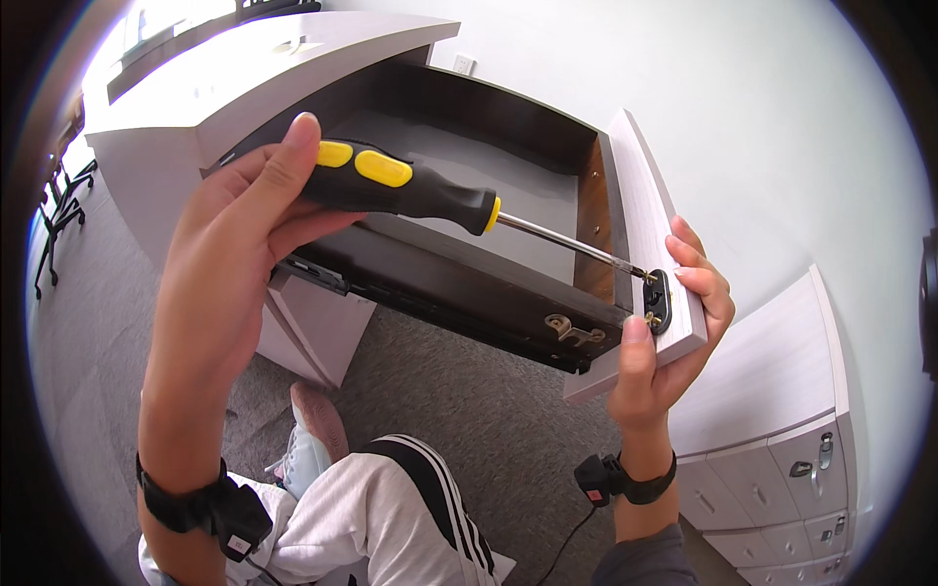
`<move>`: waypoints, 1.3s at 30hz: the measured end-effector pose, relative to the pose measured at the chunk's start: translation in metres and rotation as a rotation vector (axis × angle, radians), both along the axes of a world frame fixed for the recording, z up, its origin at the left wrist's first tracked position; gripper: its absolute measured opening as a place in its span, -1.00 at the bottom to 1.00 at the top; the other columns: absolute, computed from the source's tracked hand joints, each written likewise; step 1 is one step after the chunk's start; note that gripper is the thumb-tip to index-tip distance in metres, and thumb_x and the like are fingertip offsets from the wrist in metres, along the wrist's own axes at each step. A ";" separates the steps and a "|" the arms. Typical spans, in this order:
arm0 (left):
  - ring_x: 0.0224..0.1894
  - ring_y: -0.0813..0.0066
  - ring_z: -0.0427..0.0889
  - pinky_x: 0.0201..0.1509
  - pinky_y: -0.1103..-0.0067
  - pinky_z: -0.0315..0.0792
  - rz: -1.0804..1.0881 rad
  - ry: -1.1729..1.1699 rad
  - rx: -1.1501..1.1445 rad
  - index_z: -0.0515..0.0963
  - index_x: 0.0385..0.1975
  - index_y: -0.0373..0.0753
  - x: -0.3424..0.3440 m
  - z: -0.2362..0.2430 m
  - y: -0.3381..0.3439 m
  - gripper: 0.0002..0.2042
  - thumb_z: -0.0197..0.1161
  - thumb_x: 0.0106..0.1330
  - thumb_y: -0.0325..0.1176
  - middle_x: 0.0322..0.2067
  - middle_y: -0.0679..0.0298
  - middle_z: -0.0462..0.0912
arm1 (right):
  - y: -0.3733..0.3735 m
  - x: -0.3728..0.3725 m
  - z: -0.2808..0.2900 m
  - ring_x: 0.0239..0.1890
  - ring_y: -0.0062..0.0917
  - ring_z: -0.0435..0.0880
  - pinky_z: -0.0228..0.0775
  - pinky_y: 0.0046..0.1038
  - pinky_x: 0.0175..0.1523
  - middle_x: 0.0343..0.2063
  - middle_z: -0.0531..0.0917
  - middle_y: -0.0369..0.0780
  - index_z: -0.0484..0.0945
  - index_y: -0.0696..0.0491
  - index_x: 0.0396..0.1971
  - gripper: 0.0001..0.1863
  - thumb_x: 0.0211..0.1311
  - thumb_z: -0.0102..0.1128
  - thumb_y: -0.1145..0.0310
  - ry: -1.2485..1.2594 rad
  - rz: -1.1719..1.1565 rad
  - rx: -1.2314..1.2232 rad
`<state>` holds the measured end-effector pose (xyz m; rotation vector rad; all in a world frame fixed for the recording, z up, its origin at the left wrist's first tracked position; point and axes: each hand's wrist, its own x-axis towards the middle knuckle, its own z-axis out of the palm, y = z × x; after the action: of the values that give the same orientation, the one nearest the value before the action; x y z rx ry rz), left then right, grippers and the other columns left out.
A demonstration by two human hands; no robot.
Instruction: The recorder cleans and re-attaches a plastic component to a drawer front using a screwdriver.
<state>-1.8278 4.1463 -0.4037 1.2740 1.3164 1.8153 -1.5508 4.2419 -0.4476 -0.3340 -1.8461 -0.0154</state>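
Observation:
My left hand [220,244] is wrapped around the black and yellow handle of a screwdriver [445,198]. The shaft slants down to the right, and its tip meets a brass-coloured screw [649,278] at the top of a small black oval fitting [659,305]. This fitting lies on the edge of the pale wood-grain drawer front [640,186]. My right hand [640,386] grips that panel, with fingers around its outer face and the thumb beside a second screw [653,320] at the fitting's lower end.
Behind the panel, the dark drawer [489,293] is pulled out of a pale desk [244,78]. A metal latch piece [572,330] sits on its side, above a black slide rail. Low at right stands a pale cabinet [762,391] with locks. My knee and shoe are below.

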 end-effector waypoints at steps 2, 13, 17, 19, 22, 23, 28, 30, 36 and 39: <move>-0.16 0.44 0.69 0.04 0.57 0.56 0.020 -0.002 0.005 0.52 -0.09 -0.41 0.002 0.002 0.004 -0.50 0.06 0.42 0.03 -0.25 0.11 0.67 | 0.000 0.000 0.000 0.32 -0.06 0.23 0.03 0.06 0.36 0.06 0.38 -0.04 0.19 0.05 0.04 -0.50 0.04 0.04 0.44 -0.005 -0.002 0.001; -0.73 0.75 0.14 -0.60 0.68 0.05 0.355 0.285 -0.256 0.48 -0.69 -0.20 0.001 0.006 0.006 -0.41 0.09 0.32 0.24 -0.77 0.55 0.22 | 0.001 0.000 -0.001 0.32 -0.04 0.22 0.02 0.05 0.36 0.08 0.37 -0.03 0.18 0.07 0.06 -0.48 0.04 0.05 0.44 -0.007 -0.010 0.005; -0.71 0.78 0.14 -0.61 0.70 0.00 0.383 0.392 -0.269 0.48 -0.71 -0.21 -0.004 0.006 0.010 -0.40 0.09 0.32 0.24 -0.77 0.55 0.21 | 0.000 0.000 -0.002 0.32 -0.04 0.21 0.02 0.05 0.36 0.08 0.37 -0.02 0.17 0.06 0.06 -0.48 0.05 0.04 0.43 0.000 -0.005 -0.004; -0.72 0.80 0.16 -0.61 0.73 0.01 0.370 0.395 -0.293 0.50 -0.66 -0.22 -0.005 0.007 0.008 -0.42 0.08 0.34 0.22 -0.78 0.55 0.21 | 0.000 0.001 -0.002 0.33 -0.04 0.20 0.02 0.05 0.36 0.08 0.36 -0.02 0.17 0.06 0.06 -0.48 0.05 0.04 0.43 -0.009 -0.012 0.002; -0.71 0.79 0.25 -0.61 0.75 0.07 0.186 0.205 -0.250 0.55 -0.48 -0.24 -0.002 0.006 0.000 -0.49 0.06 0.38 0.15 -0.74 0.50 0.32 | 0.001 0.001 -0.001 0.33 -0.04 0.20 0.02 0.05 0.36 0.08 0.36 -0.02 0.16 0.06 0.07 -0.48 0.05 0.04 0.43 -0.018 -0.015 0.007; -0.70 0.79 0.28 -0.61 0.76 0.09 0.166 0.146 -0.217 0.55 -0.41 -0.24 -0.001 0.005 -0.001 -0.52 0.06 0.39 0.13 -0.72 0.47 0.36 | 0.001 0.001 -0.002 0.33 -0.04 0.20 0.02 0.05 0.36 0.08 0.36 -0.02 0.16 0.06 0.07 -0.48 0.05 0.04 0.43 -0.016 -0.008 0.011; -0.63 0.76 0.37 -0.59 0.78 0.13 0.016 -0.005 -0.104 0.54 -0.13 -0.28 -0.002 0.000 -0.003 -0.60 0.04 0.45 -0.01 -0.56 0.36 0.50 | 0.002 0.001 -0.002 0.33 -0.03 0.20 0.02 0.05 0.36 0.08 0.35 -0.02 0.16 0.06 0.07 -0.47 0.05 0.04 0.43 -0.007 -0.006 0.013; -0.59 0.73 0.42 -0.53 0.79 0.20 -0.095 0.029 -0.054 0.53 -0.07 -0.29 -0.006 0.000 -0.003 -0.61 0.03 0.46 -0.05 -0.50 0.33 0.55 | 0.002 0.001 -0.002 0.33 -0.04 0.20 0.02 0.05 0.36 0.08 0.35 -0.02 0.16 0.06 0.07 -0.47 0.05 0.04 0.43 -0.007 -0.009 0.012; -0.38 0.66 0.55 -0.32 0.76 0.38 -0.130 -0.006 0.040 0.47 0.10 -0.28 -0.007 -0.005 -0.004 -0.65 0.01 0.48 -0.19 -0.29 0.24 0.62 | 0.002 0.000 -0.002 0.33 -0.05 0.20 0.01 0.05 0.37 0.09 0.35 -0.03 0.16 0.05 0.07 -0.48 0.06 0.03 0.42 0.008 0.000 0.005; -0.29 0.64 0.58 -0.22 0.73 0.42 -0.145 0.030 -0.038 0.43 0.13 -0.29 -0.012 -0.003 -0.004 -0.64 0.00 0.48 -0.20 -0.22 0.26 0.62 | 0.002 0.000 -0.002 0.33 -0.07 0.20 0.01 0.05 0.37 0.09 0.35 -0.04 0.15 0.04 0.07 -0.48 0.06 0.02 0.42 -0.002 -0.011 0.007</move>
<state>-1.8400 4.1423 -0.4064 1.3453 1.2351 1.6703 -1.5508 4.2442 -0.4495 -0.3393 -1.8459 -0.0298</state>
